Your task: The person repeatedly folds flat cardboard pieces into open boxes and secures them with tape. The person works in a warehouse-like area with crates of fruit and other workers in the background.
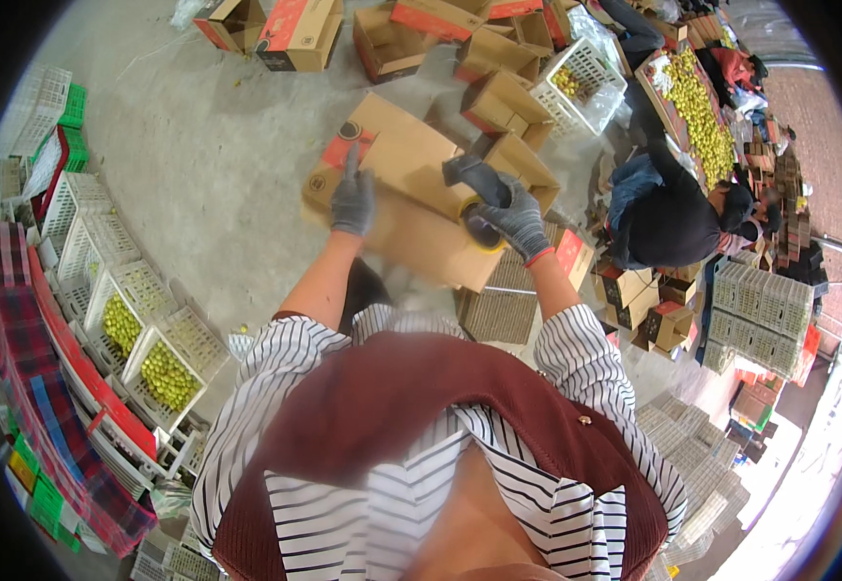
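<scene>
A brown cardboard box point(421, 163) with a red printed patch lies before me, its near panel blurred. My left hand point(353, 196), in a grey glove, rests on the box's left part with the index finger stretched over the red patch. Whether its other fingers grip the cardboard is hidden. In my right hand point(519, 218), also gloved in grey, is a dark tape dispenser point(475, 174). Its tape roll point(482, 226), edged in yellow, sits below the handle. The dispenser is over the right part of the box.
Open cardboard boxes point(511, 112) lie beyond and to the right. Flattened cardboard point(497, 316) is stacked near my legs. White crates of green fruit point(166, 378) line the left. A co-worker point(668, 210) bends at the right, near a fruit-covered sorting table point(657, 109). Stacked crates point(758, 305) stand farther right.
</scene>
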The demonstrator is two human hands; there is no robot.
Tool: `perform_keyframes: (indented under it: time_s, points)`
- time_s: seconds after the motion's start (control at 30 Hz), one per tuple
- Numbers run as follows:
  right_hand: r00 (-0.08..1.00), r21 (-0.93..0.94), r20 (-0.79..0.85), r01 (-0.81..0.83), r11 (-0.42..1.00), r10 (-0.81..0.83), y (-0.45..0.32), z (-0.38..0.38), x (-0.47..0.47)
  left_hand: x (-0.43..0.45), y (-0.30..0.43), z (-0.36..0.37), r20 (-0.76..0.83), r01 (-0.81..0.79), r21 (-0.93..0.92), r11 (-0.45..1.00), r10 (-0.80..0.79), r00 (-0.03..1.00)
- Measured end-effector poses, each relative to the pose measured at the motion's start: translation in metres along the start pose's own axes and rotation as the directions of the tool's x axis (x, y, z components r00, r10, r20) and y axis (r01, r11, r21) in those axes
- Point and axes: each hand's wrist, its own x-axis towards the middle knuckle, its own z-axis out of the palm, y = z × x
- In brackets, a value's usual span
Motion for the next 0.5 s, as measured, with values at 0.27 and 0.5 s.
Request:
perform_keyframes:
  time_s: [0.27,0.5]
  points:
    - [0.999,-0.106,-0.038,0.022,0.994,-0.027,-0.002,0.002,-0.021,0.009,-0.023,-0.005,0.164,-0.139,0.127,0.982,0.117,0.980]
    - [0.996,-0.016,0.021,0.091,0.996,-0.090,-0.007,0.016,-0.019,0.013,-0.022,-0.009,0.212,-0.092,0.152,0.984,0.058,0.975]
